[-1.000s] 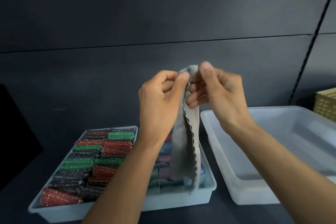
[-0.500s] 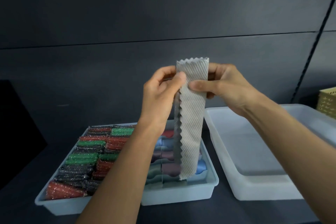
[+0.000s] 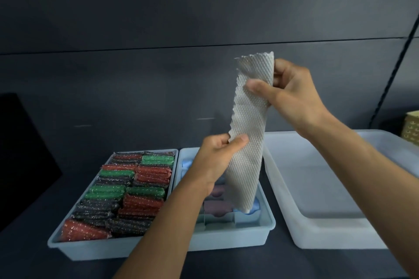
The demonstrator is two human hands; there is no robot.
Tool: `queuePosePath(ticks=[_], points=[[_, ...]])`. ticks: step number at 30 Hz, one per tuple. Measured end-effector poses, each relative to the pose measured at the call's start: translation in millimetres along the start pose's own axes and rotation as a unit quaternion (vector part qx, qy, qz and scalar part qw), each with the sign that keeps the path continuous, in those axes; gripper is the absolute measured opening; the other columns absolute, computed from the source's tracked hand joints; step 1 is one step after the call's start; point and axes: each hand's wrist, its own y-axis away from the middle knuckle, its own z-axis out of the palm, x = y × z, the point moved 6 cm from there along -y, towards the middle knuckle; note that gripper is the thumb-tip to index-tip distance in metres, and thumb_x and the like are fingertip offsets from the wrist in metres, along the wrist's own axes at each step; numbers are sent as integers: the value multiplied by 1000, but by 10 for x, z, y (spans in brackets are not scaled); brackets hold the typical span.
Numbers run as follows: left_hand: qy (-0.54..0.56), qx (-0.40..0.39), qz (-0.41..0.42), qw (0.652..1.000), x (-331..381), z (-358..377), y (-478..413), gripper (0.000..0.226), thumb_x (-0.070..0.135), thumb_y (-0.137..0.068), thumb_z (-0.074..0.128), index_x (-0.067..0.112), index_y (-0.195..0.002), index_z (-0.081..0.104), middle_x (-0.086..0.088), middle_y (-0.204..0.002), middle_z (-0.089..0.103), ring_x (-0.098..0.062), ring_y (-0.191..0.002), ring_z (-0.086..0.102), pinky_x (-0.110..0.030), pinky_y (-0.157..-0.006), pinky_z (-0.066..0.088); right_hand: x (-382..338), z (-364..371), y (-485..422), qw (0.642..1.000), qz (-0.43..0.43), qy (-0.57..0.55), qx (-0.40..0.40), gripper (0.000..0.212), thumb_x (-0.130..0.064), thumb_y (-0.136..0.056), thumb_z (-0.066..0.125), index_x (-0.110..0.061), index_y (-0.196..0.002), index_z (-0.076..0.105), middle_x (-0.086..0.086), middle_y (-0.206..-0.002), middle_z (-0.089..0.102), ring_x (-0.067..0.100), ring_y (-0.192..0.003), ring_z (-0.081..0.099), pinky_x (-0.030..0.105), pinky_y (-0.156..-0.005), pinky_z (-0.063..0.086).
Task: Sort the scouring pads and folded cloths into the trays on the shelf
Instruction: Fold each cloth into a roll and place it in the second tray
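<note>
The scouring pads are packed in the left tray, but one grey cloth, pinched by the right hand and left hand, is held above the cloth tray, unplaced.

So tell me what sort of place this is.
Probably a shop or stockroom shelf, though I can't be sure. Dark shelving panels stand behind, a tray holds neat rows of red, green and black scouring pads, and an empty white tub sits further right, like stock being laid out.
</note>
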Motion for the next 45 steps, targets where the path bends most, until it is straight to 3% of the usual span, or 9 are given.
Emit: queuePosePath(ticks=[7, 12, 19, 24, 28, 32, 36, 40, 45], points=[[116, 45, -158, 980, -329, -192, -197, 24, 23, -97, 57, 3, -101, 69, -6, -78, 65, -17, -63, 57, -27, -58, 43, 124, 154, 521, 987, -86, 89, -102, 20, -2, -74, 76, -8, -74, 57, -12, -76, 66, -10, -73, 61, 9, -72, 47], [203, 38, -188, 960, -422, -216, -270, 25, 22, -100, 46, 8, -91, 64, -8, -80, 62, -19, -71, 56, -31, -67, 44, 440, 325, 869, 941, -197, 237, -137, 25, -1, -71, 68, -24, -81, 61, -13, -102, 73, 2, -108, 64, 38, -86, 56], [234, 30, -182, 955, -418, -252, -258, 50, 53, -93, 51, 5, -94, 68, -13, -85, 67, -25, -74, 61, -39, -77, 48, 573, 408, 965, 923, -229, 255, -176, 17, -3, -74, 56, -12, -84, 67, -8, -113, 71, 7, -119, 59, 35, -87, 55], [176, 55, -127, 975, -377, -360, -250, 15, 15, -94, 60, 4, -88, 68, -10, -75, 68, -18, -59, 65, -26, -57, 52, 609, 473, 1063, 868, -290, 331, -229, 48, -9, -80, 52, -14, -127, 59, 3, -145, 48, 15, -139, 39, 37, -106, 44], [225, 24, -136, 965, -360, -249, -232, 37, 15, -86, 65, -6, -116, 64, -19, -99, 70, -25, -79, 68, -34, -75, 56, 680, 440, 939, 824, -287, 451, -187, 87, -6, -75, 64, -22, -150, 23, 12, -159, 18, 31, -148, 14, 52, -112, 32], [246, 3, -154, 957, -446, -142, -204, 25, 15, -93, 59, -1, -111, 67, -17, -99, 68, -27, -88, 65, -39, -83, 53, 568, 478, 927, 851, -341, 373, -142, 34, -13, -90, 52, -19, -121, 65, 3, -145, 48, 25, -139, 37, 46, -102, 41], [208, 32, -154, 965, -576, -203, -180, 37, 40, -99, 50, 8, -108, 68, -11, -107, 69, -26, -103, 65, -42, -84, 57, 724, 356, 855, 982, -91, 151, -68, 19, -14, -91, 50, -21, -97, 67, -11, -95, 68, 2, -89, 60, 30, -79, 49], [206, -78, -161, 962, -570, -86, -57, 92, 81, -76, 34, 10, -127, 63, -14, -126, 66, -33, -122, 58, -55, -105, 43, 1012, 330, 830, 983, 172, -59, -22, 13, -13, -98, 51, -4, -96, 60, 7, -72, 58, 12, -61, 51, 27, -50, 43], [126, -8, -69, 990, -401, -126, 21, 28, 32, -92, 63, 8, -104, 69, -9, -95, 71, -24, -86, 66, -38, -78, 54, 1111, 385, 903, 968, 221, -114, -42, 21, -16, -99, 49, 3, -106, 54, 15, -71, 54, 23, -53, 49, 27, -40, 37]])
